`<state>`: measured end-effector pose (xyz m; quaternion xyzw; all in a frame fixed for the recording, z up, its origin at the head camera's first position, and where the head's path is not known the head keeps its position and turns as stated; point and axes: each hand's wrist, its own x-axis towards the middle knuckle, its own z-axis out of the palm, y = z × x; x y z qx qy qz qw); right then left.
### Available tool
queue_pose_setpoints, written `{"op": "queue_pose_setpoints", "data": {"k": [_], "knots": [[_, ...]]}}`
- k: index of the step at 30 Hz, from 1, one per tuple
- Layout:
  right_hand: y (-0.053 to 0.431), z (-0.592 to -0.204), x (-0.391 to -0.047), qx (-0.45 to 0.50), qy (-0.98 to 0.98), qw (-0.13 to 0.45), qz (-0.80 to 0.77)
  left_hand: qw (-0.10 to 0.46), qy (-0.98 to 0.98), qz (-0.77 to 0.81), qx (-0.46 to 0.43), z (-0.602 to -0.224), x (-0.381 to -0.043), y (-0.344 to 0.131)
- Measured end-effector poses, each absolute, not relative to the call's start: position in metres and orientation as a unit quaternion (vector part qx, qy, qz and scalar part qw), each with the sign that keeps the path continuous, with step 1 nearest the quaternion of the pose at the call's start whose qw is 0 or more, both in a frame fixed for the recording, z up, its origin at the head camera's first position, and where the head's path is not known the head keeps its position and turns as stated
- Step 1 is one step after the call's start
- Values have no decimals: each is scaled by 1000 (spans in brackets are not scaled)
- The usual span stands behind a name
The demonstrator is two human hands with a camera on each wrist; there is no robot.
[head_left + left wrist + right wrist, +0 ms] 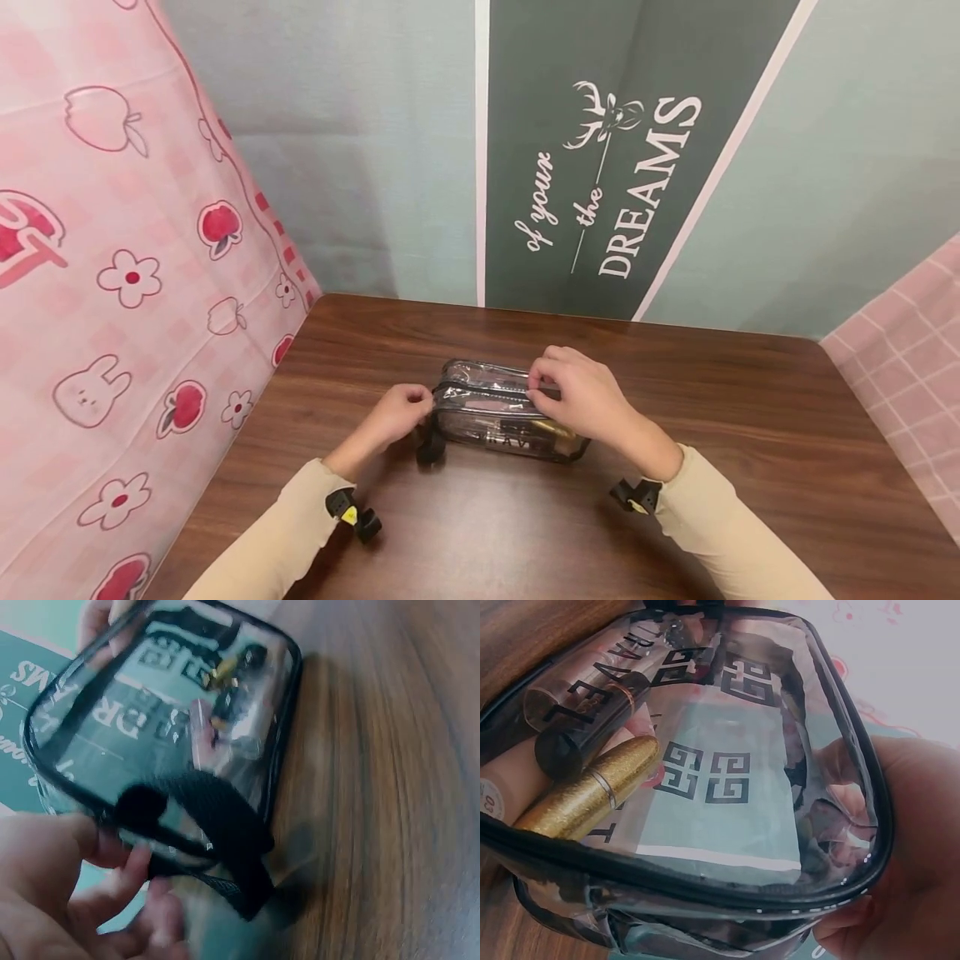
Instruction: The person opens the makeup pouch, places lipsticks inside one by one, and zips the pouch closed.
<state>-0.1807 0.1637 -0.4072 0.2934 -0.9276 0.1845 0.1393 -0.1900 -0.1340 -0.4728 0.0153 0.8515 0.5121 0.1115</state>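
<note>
At frame centre, left hand [396,414] pinches the clear pouch [501,412] end; right hand [581,398] pinches its zipper top.

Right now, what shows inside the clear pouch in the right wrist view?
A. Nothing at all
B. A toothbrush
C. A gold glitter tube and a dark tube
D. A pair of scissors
C: in the right wrist view a gold glitter tube lies beside a dark tube behind the wall of the clear pouch, which both hands hold, the right hand at its top and the left hand at its end.
</note>
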Motion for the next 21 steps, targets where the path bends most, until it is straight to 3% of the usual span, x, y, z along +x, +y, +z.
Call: {"op": "queue_pose_setpoints", "data": {"k": [5,10,15,21], "knots": [[162,-409,-182,300,-923,146,191,163,854,492,39,-473,-191,-143],[163,-406,-183,293,-921,128,224,166,868,464,59,-474,-193,-151],[171,-399,-183,286,-898,101,320,121,882,449,76,-469,-200,-158],[199,-387,-193,254,-885,150,360,23,915,374,148,-451,-221,-171]]}}
